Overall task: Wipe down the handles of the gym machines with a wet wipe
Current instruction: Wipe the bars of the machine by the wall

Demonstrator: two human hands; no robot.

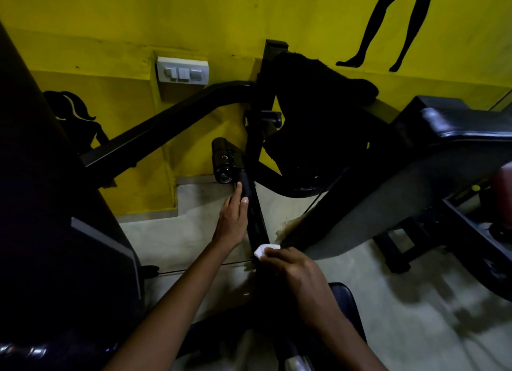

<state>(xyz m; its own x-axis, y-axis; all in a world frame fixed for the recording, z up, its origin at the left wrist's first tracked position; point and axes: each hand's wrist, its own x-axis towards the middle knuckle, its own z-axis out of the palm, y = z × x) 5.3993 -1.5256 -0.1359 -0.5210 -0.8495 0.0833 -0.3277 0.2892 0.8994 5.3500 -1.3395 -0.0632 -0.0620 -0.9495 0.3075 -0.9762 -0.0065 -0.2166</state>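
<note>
The yellow wall (83, 38) fills the top of the view, with black figure decals on it (a pair of legs up right of the handle, a ponytailed figure to its left). Below the wall lies the grey floor (388, 301). A black machine frame (171, 124) slants down leftward from a post above the handle, and a dark towel (313, 99) is draped over that post. To the right of the handle sits a black padded seat (454, 126). A white switch plate (182, 72) is on the wall, up and left of the handle. The handle (250, 204), a black bar, runs from a roller pad (223, 160) at its far end down toward the camera, in the middle of the view. The left hand (232, 218) lies along the handle's left side, fingers (239, 192) straight and together, thumb resting on the bar; it touches rather than grips. The right hand (293, 268) is at the handle's near end, its fingers curled and clamped on a bunched white wipe (261, 251), which is pressed against the bar just below the left hand.
</note>
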